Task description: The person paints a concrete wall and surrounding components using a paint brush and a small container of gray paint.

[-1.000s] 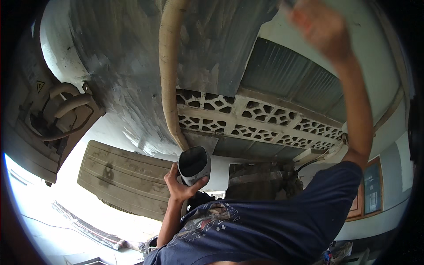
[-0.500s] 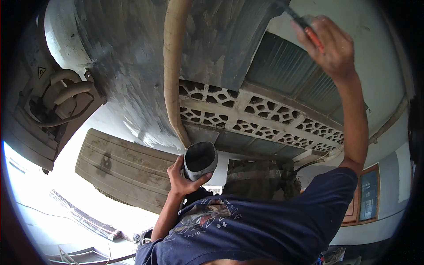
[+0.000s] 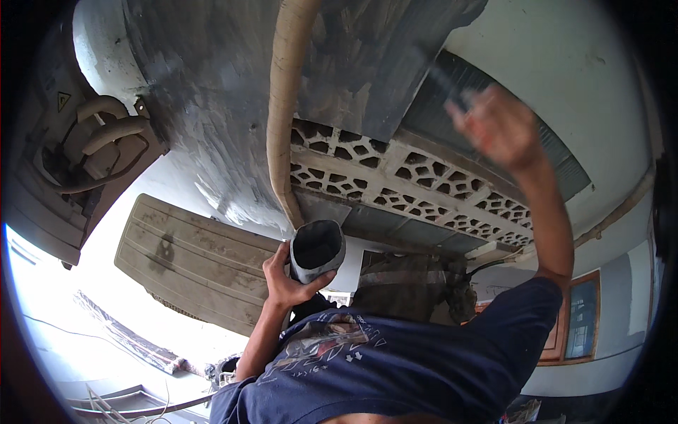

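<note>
My left hand is closed around a grey, paint-smeared cup, held up in front of my chest with its open mouth toward the wall. My right hand is raised high on an outstretched arm. It grips a thin brush, blurred by motion, whose tip points at the dark grey painted wall and the edge of the corrugated panel. My navy T-shirt fills the lower middle of the view.
A beige pipe runs along the wall to just above the cup. A band of patterned vent blocks crosses the middle. A beige slatted air-conditioner unit is at left, with hoses above it. A brown-framed window is at right.
My right hand has come down and to the left from the top edge, still holding the brush. The left hand keeps the cup in about the same place.
</note>
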{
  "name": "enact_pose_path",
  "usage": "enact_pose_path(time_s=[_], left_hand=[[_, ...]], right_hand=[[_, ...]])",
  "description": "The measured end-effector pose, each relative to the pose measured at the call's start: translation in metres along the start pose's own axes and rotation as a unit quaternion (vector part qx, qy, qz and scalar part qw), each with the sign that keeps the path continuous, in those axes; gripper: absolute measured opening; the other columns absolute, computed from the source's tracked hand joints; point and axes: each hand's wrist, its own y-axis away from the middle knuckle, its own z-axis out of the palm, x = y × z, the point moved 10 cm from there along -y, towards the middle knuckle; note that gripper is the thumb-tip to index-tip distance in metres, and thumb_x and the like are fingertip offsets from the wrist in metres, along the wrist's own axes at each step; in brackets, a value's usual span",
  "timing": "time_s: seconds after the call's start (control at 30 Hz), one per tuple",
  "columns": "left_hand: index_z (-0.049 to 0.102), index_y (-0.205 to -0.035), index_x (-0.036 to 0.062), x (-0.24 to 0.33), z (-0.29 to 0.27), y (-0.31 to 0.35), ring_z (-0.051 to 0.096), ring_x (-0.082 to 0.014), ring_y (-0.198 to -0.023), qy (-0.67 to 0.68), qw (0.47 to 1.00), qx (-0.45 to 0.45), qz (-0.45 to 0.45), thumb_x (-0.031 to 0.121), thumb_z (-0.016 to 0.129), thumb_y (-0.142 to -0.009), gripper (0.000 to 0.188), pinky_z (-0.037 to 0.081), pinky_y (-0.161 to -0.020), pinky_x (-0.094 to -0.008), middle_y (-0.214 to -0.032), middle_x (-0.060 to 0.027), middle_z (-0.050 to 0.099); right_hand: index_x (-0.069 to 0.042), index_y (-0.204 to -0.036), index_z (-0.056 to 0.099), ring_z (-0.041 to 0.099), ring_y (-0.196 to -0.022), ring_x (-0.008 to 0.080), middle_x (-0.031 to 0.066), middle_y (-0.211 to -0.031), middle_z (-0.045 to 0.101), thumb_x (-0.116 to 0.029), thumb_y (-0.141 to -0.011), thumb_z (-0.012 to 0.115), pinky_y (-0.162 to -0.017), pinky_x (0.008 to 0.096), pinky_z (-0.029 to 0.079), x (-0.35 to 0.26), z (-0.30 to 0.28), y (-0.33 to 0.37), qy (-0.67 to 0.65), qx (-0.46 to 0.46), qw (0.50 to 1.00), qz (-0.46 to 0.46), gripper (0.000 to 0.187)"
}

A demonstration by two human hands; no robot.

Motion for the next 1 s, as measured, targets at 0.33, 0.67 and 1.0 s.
enact_pose_path(time_s=[0.33,0.67,1.0], left_hand=[[0.062,-0.101,-0.0071,-0.008,-0.007,0.007,0.071,-0.0212,-0.079,-0.006,1.000,0.024,-0.005,0.028,0.087,-0.060,0.059,0.056,-0.072,-0.0317,-0.087,-0.0150,0.071],[0.061,-0.105,-0.0069,-0.007,-0.008,0.006,0.071,-0.0208,-0.081,-0.005,1.000,0.018,-0.004,0.028,0.088,-0.060,0.063,0.056,-0.074,-0.0316,-0.089,-0.0147,0.071],[0.061,-0.109,-0.0057,-0.011,-0.021,0.009,0.071,-0.0205,-0.084,-0.003,0.999,0.041,-0.007,0.027,0.088,-0.060,0.065,0.056,-0.076,-0.0316,-0.091,-0.0150,0.071]], right_hand=[[0.002,-0.086,0.062,0.060,-0.064,0.0174,0.0066,-0.073,0.056,-0.010,-0.080,0.070,-0.043,0.0276,0.051,-0.068,0.045,0.013,-0.073,-0.088,0.993,-0.025,0.015],[0.001,-0.087,0.058,0.058,-0.057,0.0176,0.0072,-0.071,0.058,-0.005,-0.072,0.080,-0.042,0.0277,0.049,0.010,-0.007,-0.014,0.014,-0.013,0.998,0.062,0.027],[0.000,-0.085,0.060,0.059,-0.062,0.0182,0.0072,-0.074,0.058,-0.009,-0.075,0.079,-0.047,0.0287,0.052,-0.073,0.051,-0.001,-0.086,-0.068,0.994,-0.017,0.022]])
